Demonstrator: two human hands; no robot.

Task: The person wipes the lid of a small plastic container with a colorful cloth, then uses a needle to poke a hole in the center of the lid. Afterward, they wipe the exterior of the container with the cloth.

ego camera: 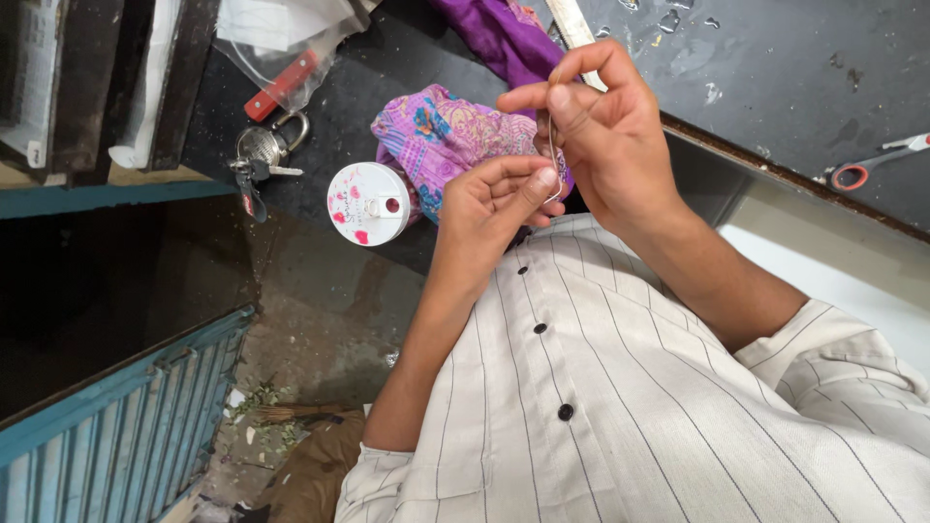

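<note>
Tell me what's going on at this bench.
A person in a striped shirt holds both hands up close together over a dark worktop. The right hand and left hand each pinch a thin strand; whether it is thread or wire is too fine to tell. Just behind the hands lies a patterned pink cloth, with a white round spool and a padlock with keys beside it.
</note>
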